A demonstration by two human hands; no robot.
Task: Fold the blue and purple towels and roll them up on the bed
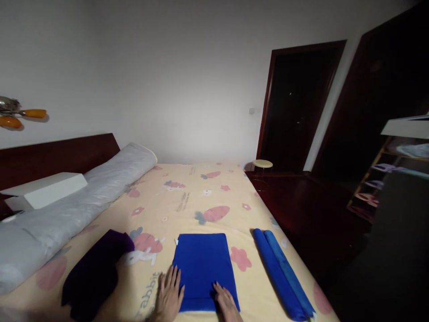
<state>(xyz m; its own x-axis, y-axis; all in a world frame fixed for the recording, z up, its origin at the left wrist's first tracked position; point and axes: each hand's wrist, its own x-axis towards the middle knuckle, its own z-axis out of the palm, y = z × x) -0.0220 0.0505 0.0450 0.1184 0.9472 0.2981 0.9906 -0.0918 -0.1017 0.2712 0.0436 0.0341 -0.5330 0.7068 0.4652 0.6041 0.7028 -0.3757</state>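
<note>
A blue folded cloth lies flat on the bed in front of me, with a crease along its near edge and a small white tag at its far left corner. My left hand rests on its near left edge, fingers stretched and apart. On the near right part of the cloth, my right hand touches down with its fingertips, fingers extended and slightly bent. Two rolled blue cloths lie side by side to the right. A dark purple cloth sits loosely heaped to the left.
The bed's patterned sheet carries everything. Along the headboard lie a long grey roll and a white box. Beyond the bed's right edge stand a round stool and a rack.
</note>
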